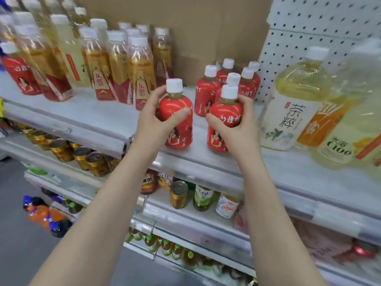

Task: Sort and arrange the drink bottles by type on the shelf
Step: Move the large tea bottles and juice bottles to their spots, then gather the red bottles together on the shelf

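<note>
At the front lip of the upper shelf (206, 165), just under both grips, two small red-labelled bottles stand upright side by side, not touching. The left hand (150, 120) is wrapped round the left red bottle (175, 103), thumb across the label and fingers behind it. The right hand (241, 129) clasps the right red bottle (226, 110) the same way. Both bottles look seated on the shelf, though I cannot be sure their bases are fully down. To my eye the step in hand is adding these two to their own kind. Directly behind the right-hand grip stands the cluster of matching red bottles (206, 93), white caps up, the nearest almost against the held one. The next move seems to call for sliding each bottle back into line with that group, kept upright and label forward, without knocking the ones already there. Left of the left-hand grip and further back stand the tall gold-and-red bottles (142, 77), a separate type. Right of the right-hand grip is a large pale tea bottle (288, 104), with more big bottles blurred beyond it. Farthest back are the cardboard sheet (195, 27) and the pegboard (309, 38).
</note>
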The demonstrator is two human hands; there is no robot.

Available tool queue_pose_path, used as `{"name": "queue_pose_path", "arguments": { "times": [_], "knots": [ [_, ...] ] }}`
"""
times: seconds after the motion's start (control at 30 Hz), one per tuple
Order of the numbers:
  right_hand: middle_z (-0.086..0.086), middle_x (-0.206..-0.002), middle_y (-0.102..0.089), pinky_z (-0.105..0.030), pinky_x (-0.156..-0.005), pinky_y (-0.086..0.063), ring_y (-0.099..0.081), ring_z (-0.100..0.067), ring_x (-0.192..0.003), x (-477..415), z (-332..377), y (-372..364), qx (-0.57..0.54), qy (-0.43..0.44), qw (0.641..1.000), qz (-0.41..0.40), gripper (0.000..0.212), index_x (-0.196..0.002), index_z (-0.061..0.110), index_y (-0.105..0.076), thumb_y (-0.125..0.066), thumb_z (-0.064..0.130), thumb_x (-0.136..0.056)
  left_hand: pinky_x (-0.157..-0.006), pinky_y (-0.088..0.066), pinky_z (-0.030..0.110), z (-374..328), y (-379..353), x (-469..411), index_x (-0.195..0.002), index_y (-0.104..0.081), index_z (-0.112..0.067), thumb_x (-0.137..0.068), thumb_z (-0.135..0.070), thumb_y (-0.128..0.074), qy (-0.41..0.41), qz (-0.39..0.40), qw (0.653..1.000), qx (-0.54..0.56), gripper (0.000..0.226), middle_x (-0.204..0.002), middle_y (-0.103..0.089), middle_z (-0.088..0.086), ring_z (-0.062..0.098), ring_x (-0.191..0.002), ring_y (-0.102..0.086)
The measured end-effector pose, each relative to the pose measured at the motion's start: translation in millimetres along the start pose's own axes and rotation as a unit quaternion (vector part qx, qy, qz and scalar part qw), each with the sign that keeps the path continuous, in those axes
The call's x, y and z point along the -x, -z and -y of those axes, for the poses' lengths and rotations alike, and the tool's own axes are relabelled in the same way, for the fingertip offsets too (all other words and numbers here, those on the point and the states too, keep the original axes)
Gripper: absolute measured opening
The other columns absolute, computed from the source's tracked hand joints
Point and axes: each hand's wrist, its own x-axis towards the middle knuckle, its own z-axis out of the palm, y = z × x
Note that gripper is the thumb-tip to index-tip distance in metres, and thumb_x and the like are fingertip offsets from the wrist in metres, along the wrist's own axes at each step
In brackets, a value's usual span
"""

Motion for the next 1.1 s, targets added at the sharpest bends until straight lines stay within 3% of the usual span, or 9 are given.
{"name": "queue_pose_path", "arguments": {
  "times": [0.13, 0.2, 0.3, 0.43, 0.6, 0.73, 0.87, 1.0, 1.1],
  "knots": [
    [0.014, -0.121, -0.064, -0.044, -0.097, -0.055, -0.065, -0.010, -0.110, 1.8, -1.7, -2.3, 0.051, 0.000, 0.998, -0.044, 0.065, -0.129, 0.040, -0.046, -0.082, 0.048, -0.076, -0.098, -0.054, 0.039, 17.6, -5.3, -27.7, -0.122, -0.052, -0.049, -0.076, -0.036, -0.081, -0.018, 0.059, 0.998, -0.018, 0.056, -0.126, -0.064, -0.007, 0.007, -0.111, -0.065],
    [0.010, -0.128, -0.063, -0.046, -0.101, -0.052, -0.062, -0.014, -0.118, 3.8, -2.5, -2.7, 0.092, 0.011, 0.994, -0.054, 0.071, -0.136, 0.036, -0.047, -0.076, 0.055, -0.075, -0.099, -0.053, 0.040, 23.2, -6.3, -38.2, -0.127, -0.050, -0.047, -0.076, -0.036, -0.081, -0.018, 0.088, 0.996, -0.022, 0.060, -0.130, -0.062, -0.005, 0.010, -0.115, -0.063],
    [0.006, -0.137, -0.058, -0.047, -0.105, -0.049, -0.057, -0.017, -0.125, 7.4, -2.3, -2.6, 0.148, -0.008, 0.988, -0.047, 0.077, -0.147, 0.034, -0.042, -0.066, 0.060, -0.079, -0.098, -0.051, 0.034, 27.3, -5.6, -51.9, -0.130, -0.046, -0.046, -0.082, -0.029, -0.079, -0.022, 0.131, 0.991, -0.023, 0.060, -0.133, -0.058, -0.008, 0.008, -0.117, -0.060],
    [-0.005, -0.139, -0.055, -0.046, -0.106, -0.045, -0.053, -0.024, -0.127, 6.9, 2.2, -12.0, 0.253, 0.003, 0.965, -0.070, 0.072, -0.151, 0.020, -0.039, -0.064, 0.050, -0.091, -0.091, -0.049, 0.022, 28.3, -6.8, -71.7, -0.139, -0.046, -0.034, -0.085, -0.024, -0.077, -0.027, 0.161, 0.986, -0.032, 0.063, -0.133, -0.056, -0.010, -0.001, -0.112, -0.057],
    [-0.016, -0.141, -0.050, -0.048, -0.106, -0.043, -0.051, -0.035, -0.128, -6.2, 4.5, -31.2, 0.300, -0.006, 0.950, -0.081, 0.078, -0.157, 0.012, -0.025, -0.060, 0.046, -0.097, -0.103, -0.049, 0.039, 31.9, -6.8, -84.7, -0.140, -0.042, -0.040, -0.085, -0.029, -0.076, -0.029, 0.196, 0.979, -0.053, 0.065, -0.137, -0.056, -0.006, 0.011, -0.119, -0.056],
    [-0.016, -0.143, -0.048, -0.047, -0.104, -0.044, -0.051, -0.035, -0.128, -9.7, 3.8, -30.3, 0.316, -0.011, 0.946, -0.068, 0.080, -0.159, 0.014, -0.021, -0.058, 0.050, -0.097, -0.104, -0.048, 0.045, 33.4, -4.3, -85.7, -0.143, -0.039, -0.040, -0.086, -0.034, -0.075, -0.049, 0.200, 0.974, -0.096, 0.067, -0.140, -0.055, -0.004, 0.016, -0.123, -0.055],
    [-0.013, -0.146, -0.049, -0.048, -0.106, -0.044, -0.050, -0.033, -0.132, -9.6, 3.6, -17.6, 0.349, -0.006, 0.936, -0.039, 0.080, -0.158, 0.018, -0.022, -0.057, 0.056, -0.096, -0.107, -0.044, 0.045, 31.6, -6.1, -83.9, -0.150, -0.034, -0.030, -0.088, -0.034, -0.072, -0.080, 0.190, 0.959, -0.194, 0.073, -0.146, -0.049, 0.001, 0.022, -0.131, -0.049],
    [-0.009, -0.149, -0.048, -0.044, -0.109, -0.042, -0.045, -0.029, -0.137, 0.4, 8.0, 15.7, 0.407, 0.048, 0.912, -0.020, 0.065, -0.155, 0.018, -0.035, -0.051, 0.051, -0.102, -0.109, -0.037, 0.041, 29.8, -6.5, -69.9, -0.152, -0.032, -0.018, -0.089, -0.022, -0.071, -0.127, 0.144, 0.941, -0.278, 0.074, -0.149, -0.040, 0.010, 0.026, -0.136, -0.042],
    [-0.011, -0.137, -0.057, -0.040, -0.097, -0.046, -0.053, -0.031, -0.125, 16.2, 3.1, 54.1, 0.439, 0.101, 0.891, -0.062, 0.051, -0.147, 0.012, -0.049, -0.054, 0.038, -0.103, -0.110, -0.036, 0.040, 25.8, -6.0, -52.4, -0.147, -0.039, -0.015, -0.088, -0.019, -0.071, -0.156, 0.084, 0.942, -0.284, 0.067, -0.147, -0.040, 0.009, 0.025, -0.135, -0.040]
  ]
}}
